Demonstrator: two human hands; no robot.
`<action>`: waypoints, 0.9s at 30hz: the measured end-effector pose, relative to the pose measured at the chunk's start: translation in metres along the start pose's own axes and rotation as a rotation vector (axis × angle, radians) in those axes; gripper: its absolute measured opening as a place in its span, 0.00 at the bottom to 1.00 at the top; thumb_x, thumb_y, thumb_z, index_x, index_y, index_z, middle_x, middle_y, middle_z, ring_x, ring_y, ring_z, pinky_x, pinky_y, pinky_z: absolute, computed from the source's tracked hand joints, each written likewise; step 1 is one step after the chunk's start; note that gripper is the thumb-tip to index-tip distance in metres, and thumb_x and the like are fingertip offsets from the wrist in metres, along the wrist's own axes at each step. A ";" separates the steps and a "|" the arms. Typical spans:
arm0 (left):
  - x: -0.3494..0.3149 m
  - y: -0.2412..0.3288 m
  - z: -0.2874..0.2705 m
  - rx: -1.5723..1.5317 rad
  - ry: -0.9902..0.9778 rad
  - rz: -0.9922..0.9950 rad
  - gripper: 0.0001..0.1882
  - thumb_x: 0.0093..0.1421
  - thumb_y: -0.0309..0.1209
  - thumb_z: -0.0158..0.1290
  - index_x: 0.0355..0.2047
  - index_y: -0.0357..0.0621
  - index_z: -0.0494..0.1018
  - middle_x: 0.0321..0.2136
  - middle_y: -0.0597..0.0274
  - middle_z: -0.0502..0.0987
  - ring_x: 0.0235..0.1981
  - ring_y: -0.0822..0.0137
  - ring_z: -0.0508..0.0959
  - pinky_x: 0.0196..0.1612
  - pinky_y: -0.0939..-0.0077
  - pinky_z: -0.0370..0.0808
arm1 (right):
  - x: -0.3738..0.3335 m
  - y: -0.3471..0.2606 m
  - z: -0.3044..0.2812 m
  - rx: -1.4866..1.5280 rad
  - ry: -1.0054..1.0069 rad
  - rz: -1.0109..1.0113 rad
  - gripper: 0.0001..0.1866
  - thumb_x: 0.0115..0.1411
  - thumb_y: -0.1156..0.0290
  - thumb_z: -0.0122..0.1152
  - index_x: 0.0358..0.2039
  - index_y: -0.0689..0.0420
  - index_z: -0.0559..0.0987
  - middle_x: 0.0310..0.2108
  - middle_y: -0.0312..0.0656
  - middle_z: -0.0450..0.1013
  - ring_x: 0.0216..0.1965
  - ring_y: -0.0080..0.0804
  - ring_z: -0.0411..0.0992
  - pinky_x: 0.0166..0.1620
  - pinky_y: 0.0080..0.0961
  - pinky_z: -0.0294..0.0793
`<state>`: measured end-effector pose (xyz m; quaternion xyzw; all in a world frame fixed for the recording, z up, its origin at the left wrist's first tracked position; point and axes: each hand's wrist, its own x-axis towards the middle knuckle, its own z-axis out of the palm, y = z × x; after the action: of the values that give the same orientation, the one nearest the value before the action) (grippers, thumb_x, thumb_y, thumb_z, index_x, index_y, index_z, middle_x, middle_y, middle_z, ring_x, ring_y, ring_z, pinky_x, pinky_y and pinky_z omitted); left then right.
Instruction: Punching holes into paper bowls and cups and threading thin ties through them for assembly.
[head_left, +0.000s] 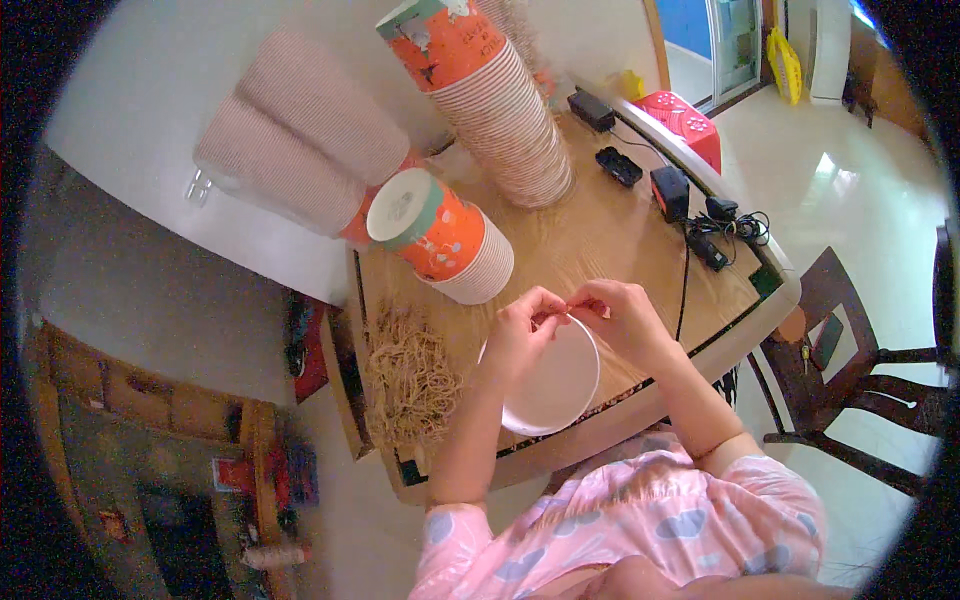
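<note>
A white round paper tub (553, 385) is near the table's front edge, its open mouth toward me. Over its far rim, my left hand (526, 325) and my right hand (622, 312) come together with fingertips pinched. What they pinch is too small to make out; it may be the rim or something thin at it. Left of the tub lies a loose heap of tan twine pieces (408, 375). Beyond my left hand stands a short stack of upturned orange, green and white paper tubs (450, 240).
A tall stack of paper tubs (500, 120) stands farther back, beside plastic-wrapped stacks (300, 130). Black adapters (669, 193) and coiled cables (750, 226) lie at the table's right. A red stool (690, 125) and a dark wooden chair (830, 340) stand beyond the right edge.
</note>
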<state>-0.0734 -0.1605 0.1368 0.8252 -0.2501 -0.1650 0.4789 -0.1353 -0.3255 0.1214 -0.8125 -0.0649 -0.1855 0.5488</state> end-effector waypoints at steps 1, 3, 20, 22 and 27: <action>0.002 -0.003 0.002 0.004 -0.006 0.005 0.06 0.56 0.23 0.51 0.35 0.38 0.71 0.25 0.63 0.77 0.24 0.76 0.75 0.28 0.82 0.71 | -0.002 0.000 -0.001 -0.001 -0.026 0.097 0.09 0.51 0.70 0.61 0.31 0.59 0.77 0.25 0.47 0.73 0.27 0.39 0.74 0.31 0.29 0.72; 0.000 -0.007 0.007 0.018 0.102 0.031 0.06 0.55 0.22 0.52 0.34 0.40 0.71 0.24 0.70 0.74 0.25 0.79 0.72 0.31 0.84 0.70 | -0.007 0.010 0.003 0.031 0.004 0.111 0.07 0.51 0.70 0.61 0.29 0.60 0.77 0.24 0.46 0.73 0.25 0.38 0.73 0.30 0.29 0.71; -0.008 -0.014 0.016 0.050 0.260 0.152 0.02 0.53 0.23 0.56 0.27 0.40 0.76 0.22 0.70 0.71 0.22 0.80 0.68 0.23 0.85 0.64 | -0.012 0.040 0.038 0.191 0.054 0.067 0.12 0.59 0.65 0.53 0.27 0.61 0.70 0.19 0.45 0.66 0.22 0.38 0.65 0.28 0.30 0.67; -0.008 -0.019 0.015 0.010 0.256 0.195 0.01 0.54 0.23 0.55 0.28 0.39 0.74 0.23 0.70 0.72 0.23 0.79 0.70 0.25 0.85 0.66 | -0.012 0.037 0.035 0.260 0.130 0.017 0.09 0.58 0.66 0.54 0.32 0.58 0.68 0.20 0.45 0.66 0.24 0.43 0.65 0.30 0.32 0.67; -0.013 -0.030 0.004 -0.139 0.196 -0.081 0.03 0.58 0.24 0.51 0.31 0.39 0.69 0.23 0.70 0.72 0.25 0.81 0.70 0.27 0.86 0.68 | -0.020 0.014 0.021 0.055 -0.122 0.170 0.10 0.56 0.69 0.54 0.37 0.56 0.66 0.23 0.46 0.67 0.28 0.46 0.69 0.33 0.36 0.70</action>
<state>-0.0784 -0.1439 0.1093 0.8117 -0.1563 -0.1195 0.5500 -0.1442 -0.3102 0.0947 -0.8095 -0.0342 -0.0864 0.5797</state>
